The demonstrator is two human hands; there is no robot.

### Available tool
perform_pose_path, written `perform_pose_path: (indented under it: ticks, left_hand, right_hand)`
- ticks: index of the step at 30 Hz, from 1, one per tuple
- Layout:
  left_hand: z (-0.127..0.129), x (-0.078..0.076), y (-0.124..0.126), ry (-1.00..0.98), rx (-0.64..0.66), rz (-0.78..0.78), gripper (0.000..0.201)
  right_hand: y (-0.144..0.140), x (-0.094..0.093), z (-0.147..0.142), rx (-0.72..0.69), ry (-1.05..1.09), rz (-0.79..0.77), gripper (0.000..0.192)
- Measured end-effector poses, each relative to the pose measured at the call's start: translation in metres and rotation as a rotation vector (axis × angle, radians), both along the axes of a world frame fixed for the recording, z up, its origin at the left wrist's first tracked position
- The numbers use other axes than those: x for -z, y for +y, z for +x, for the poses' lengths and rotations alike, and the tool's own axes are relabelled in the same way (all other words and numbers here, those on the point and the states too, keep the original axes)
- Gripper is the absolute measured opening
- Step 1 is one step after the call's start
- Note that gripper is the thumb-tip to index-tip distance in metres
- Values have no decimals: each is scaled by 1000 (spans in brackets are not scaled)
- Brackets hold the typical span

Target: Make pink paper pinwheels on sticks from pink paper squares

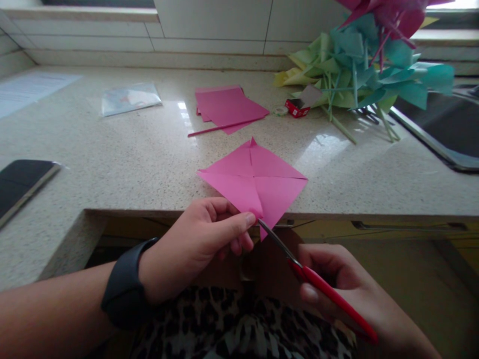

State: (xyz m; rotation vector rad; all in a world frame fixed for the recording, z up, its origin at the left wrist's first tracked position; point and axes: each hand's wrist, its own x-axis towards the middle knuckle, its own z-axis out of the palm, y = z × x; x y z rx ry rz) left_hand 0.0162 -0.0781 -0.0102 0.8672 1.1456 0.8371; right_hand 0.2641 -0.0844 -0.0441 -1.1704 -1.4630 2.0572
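Observation:
A pink paper square (277,194) lies turned cornerwise, with creases or slits running from its corners toward the middle. Its near corner hangs over the counter's front edge. My left hand (209,229) pinches the paper near that corner between thumb and fingers. In my right hand (337,279) is a pair of scissors (333,294) with red handles. The blade tips touch the paper just right of my left thumb. Whether the blades are fully closed I cannot tell.
Pink paper sheets (232,107) and a thin pink stick (209,130) lie beyond, near a tape roll (280,110) and a small red box (298,108). Paper pinwheels (359,70) pile up beside the sink (449,124). A phone (22,184) and a clear packet (130,98) lie left.

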Motion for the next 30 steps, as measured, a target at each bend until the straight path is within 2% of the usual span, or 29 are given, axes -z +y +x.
perform_pose_path:
  ticks: [15, 21, 30]
  left_hand:
    - [0, 0, 0, 38, -4, -31, 32]
    - [0, 0, 0, 38, 1, -13, 31]
    - [3, -3, -2, -86, -48, -27, 26]
  right_hand:
    - [3, -3, 1, -31, -41, -10, 50]
    - [2, -1, 3, -37, -44, 7, 46]
    - [-1, 4, -6, -9, -58, 144, 49]
